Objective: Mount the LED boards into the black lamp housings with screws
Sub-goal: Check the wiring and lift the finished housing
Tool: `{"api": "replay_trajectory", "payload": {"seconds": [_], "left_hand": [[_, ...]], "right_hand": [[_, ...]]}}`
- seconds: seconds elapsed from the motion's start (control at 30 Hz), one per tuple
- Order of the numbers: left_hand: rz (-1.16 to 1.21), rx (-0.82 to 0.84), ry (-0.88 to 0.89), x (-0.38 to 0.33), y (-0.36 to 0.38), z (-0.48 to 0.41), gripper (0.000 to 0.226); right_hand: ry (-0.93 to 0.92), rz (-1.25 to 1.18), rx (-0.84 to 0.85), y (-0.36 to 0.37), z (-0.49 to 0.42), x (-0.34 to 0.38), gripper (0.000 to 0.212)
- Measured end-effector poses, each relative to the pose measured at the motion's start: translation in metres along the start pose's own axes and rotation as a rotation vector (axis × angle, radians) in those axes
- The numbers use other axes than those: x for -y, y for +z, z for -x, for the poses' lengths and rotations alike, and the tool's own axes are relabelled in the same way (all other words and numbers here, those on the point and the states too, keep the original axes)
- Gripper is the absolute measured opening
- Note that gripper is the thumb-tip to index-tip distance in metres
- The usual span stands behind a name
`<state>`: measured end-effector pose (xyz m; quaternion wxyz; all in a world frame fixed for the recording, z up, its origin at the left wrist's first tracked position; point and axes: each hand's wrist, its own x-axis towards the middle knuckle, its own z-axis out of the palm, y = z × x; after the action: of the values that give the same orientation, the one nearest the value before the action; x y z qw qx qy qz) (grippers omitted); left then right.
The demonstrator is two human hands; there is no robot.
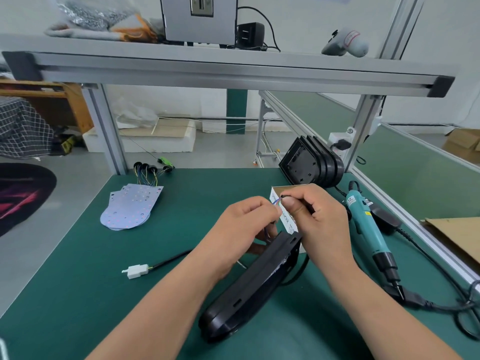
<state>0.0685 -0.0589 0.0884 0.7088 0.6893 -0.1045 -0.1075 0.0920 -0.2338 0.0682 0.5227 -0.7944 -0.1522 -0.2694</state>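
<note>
A black lamp housing (249, 289) stands tilted on edge on the green mat, in front of me. My left hand (244, 229) curls around thin coloured wires above its upper end. My right hand (319, 216) pinches the black cable tip where those wires (276, 201) come out. A black cable with a white connector (136, 271) trails left from the housing. A stack of LED boards (130, 206) with wired leads lies at the left rear. Several more black housings (309, 162) lean upright at the back right.
A teal electric screwdriver (368, 232) with its black cord lies to the right of my hands. A small white cardboard box (284, 216) stands behind my hands. An aluminium frame shelf (233, 74) spans overhead. Brown cardboard (457, 237) lies at the right edge.
</note>
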Motion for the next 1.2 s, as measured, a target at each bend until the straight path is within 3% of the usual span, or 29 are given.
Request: {"api": "replay_trajectory", "payload": {"seconds": [0.33, 0.7, 0.9, 1.03, 1.2], "left_hand": [[0.093, 0.015, -0.032, 0.003, 0.000, -0.002, 0.021], [-0.041, 0.109, -0.084, -0.001, 0.001, 0.001, 0.016], [-0.124, 0.092, -0.090, 0.002, 0.003, 0.001, 0.021], [-0.264, 0.038, -0.070, 0.006, 0.003, 0.002, 0.036], [-0.345, 0.042, -0.062, 0.008, 0.004, 0.004, 0.033]], "right_hand": [[-0.015, -0.015, 0.006, 0.002, 0.003, 0.001, 0.011], [0.077, -0.068, -0.016, 0.002, 0.001, -0.012, 0.009], [0.092, -0.097, -0.034, 0.004, 0.000, -0.016, 0.009], [0.122, -0.110, -0.033, 0.005, 0.000, -0.018, 0.010], [0.157, -0.134, -0.031, 0.005, 0.000, -0.021, 0.017]]}}
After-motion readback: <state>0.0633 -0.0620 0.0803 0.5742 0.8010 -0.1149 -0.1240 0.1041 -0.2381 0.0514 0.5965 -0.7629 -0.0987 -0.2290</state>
